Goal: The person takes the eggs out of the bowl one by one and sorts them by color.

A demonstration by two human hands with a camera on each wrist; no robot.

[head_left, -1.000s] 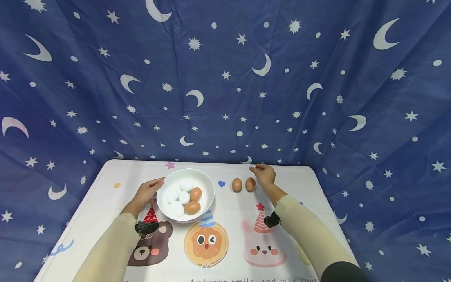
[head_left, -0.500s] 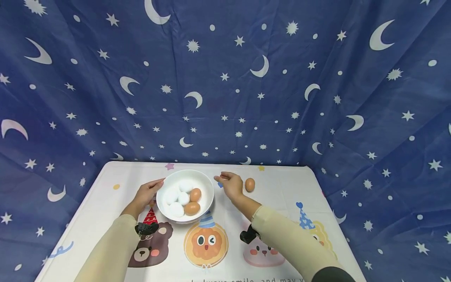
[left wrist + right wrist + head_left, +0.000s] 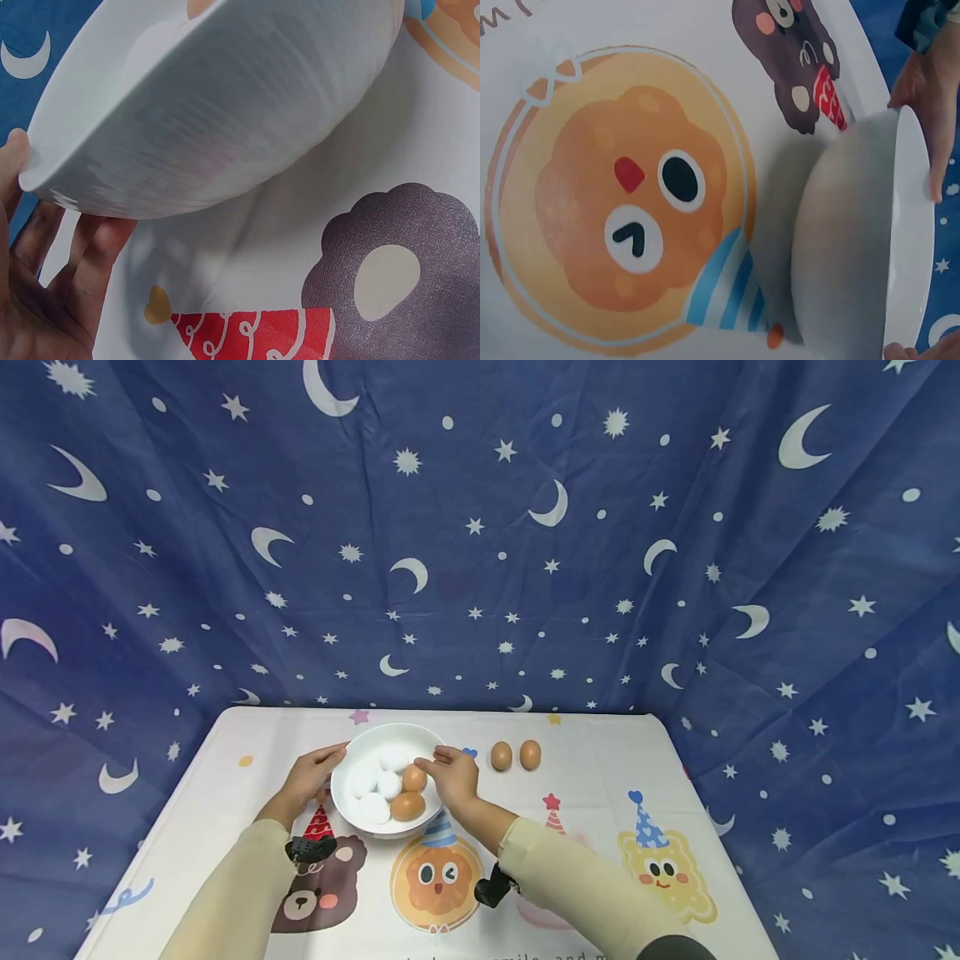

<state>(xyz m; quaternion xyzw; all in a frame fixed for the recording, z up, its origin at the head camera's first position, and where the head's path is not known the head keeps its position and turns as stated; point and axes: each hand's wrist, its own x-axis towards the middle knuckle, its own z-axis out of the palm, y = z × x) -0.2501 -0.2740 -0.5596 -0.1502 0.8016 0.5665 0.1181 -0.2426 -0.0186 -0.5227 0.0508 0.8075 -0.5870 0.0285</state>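
Half done, apparently: two brown eggs (image 3: 501,756) out, two browns (image 3: 407,807) left among four whites (image 3: 374,808) in bowl (image 3: 360,747), your left hand (image 3: 306,778) gripping it, right hand (image 3: 457,777) beside, grip unclear.

In the lower part of the head view, left of the centre, a round white bowl (image 3: 414,740) stands upright, and the left hand (image 3: 306,779) grips its left rim while the right hand (image 3: 456,777) is at the right rim. Inside lie four white eggs (image 3: 373,808) and two brown eggs (image 3: 408,807). Two more brown ones (image 3: 515,756) lie side by side, apart, below and right of the centre.
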